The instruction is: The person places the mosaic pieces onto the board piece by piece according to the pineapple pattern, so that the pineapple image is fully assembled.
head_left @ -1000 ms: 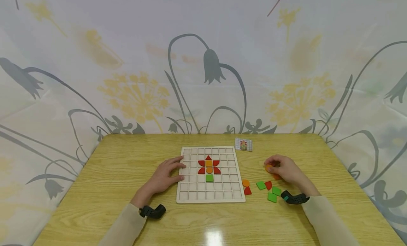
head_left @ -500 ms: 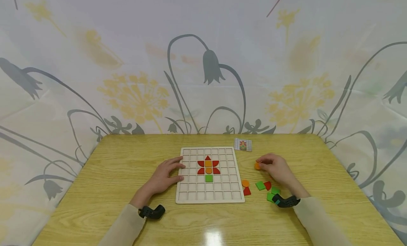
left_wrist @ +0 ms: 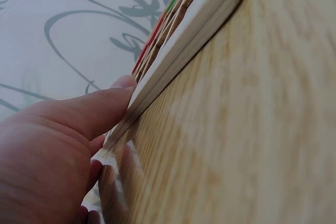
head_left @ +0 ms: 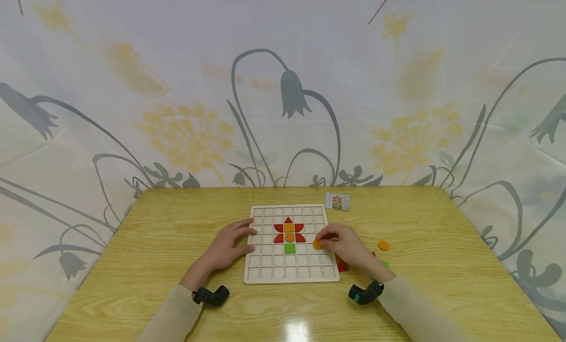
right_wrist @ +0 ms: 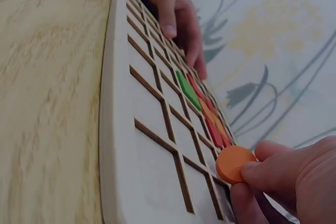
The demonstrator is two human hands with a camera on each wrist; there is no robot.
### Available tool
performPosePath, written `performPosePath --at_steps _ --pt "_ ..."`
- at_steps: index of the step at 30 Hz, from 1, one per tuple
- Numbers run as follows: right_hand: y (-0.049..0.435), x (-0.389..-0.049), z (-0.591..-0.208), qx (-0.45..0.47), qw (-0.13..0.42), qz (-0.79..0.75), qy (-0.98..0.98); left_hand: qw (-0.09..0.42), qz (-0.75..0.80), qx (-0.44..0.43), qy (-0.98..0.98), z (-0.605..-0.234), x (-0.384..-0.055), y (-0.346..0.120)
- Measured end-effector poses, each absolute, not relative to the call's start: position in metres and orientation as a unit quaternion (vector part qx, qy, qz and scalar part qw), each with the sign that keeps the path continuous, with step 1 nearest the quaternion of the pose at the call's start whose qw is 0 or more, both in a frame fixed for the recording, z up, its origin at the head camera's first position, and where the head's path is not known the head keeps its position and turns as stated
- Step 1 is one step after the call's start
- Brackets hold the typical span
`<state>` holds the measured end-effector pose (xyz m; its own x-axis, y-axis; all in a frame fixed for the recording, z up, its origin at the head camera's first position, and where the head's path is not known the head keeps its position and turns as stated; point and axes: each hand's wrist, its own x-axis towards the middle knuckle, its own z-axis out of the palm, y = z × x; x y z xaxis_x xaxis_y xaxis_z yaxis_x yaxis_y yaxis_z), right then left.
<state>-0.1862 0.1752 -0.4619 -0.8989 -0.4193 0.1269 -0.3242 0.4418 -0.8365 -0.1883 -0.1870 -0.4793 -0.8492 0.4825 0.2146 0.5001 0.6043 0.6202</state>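
A pale wooden grid board (head_left: 265, 274) lies mid-table. Its cells hold a red triangle (head_left: 288, 220), an orange square (head_left: 289, 228), an orange disc (head_left: 289, 238), a green square (head_left: 289, 248) and several red petal-like pieces (head_left: 299, 238). My left hand (head_left: 224, 246) rests at the board's left edge, fingers spread over the rim; the left wrist view shows the thumb (left_wrist: 107, 106) against that edge. Over the right part of the grid, my right hand (head_left: 347, 244) pinches another orange disc (right_wrist: 233, 164) between thumb and fingers, tilted up on edge in the right wrist view.
Behind the board's right corner lies a small printed card (head_left: 337, 201) with a similar figure. A loose orange disc (head_left: 383, 245) sits to the right. Under the right forearm, a red piece (head_left: 342, 264) and a green piece (head_left: 386, 265) show partly. A patterned cloth hangs behind the table.
My right hand has carried the pinched orange disc leftward from the loose pieces to over the board. A second orange disc now shows where that hand was. My left hand stays put.
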Motion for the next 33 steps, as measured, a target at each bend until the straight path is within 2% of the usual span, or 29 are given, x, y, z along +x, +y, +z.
performPosePath --at_steps 7,12,33 --pt "0.148 -0.184 -0.465 -0.264 0.036 -0.467 0.843 0.013 -0.355 -0.277 -0.893 -0.483 -0.188 -0.188" --pt "0.141 -0.185 -0.47 -0.263 0.038 -0.47 0.842 0.013 -0.351 -0.278 -0.894 -0.483 -0.189 -0.188" --pt "0.144 -0.188 -0.469 -0.234 0.038 -0.472 0.849 0.011 -0.35 -0.274 -0.896 -0.481 -0.189 -0.188"
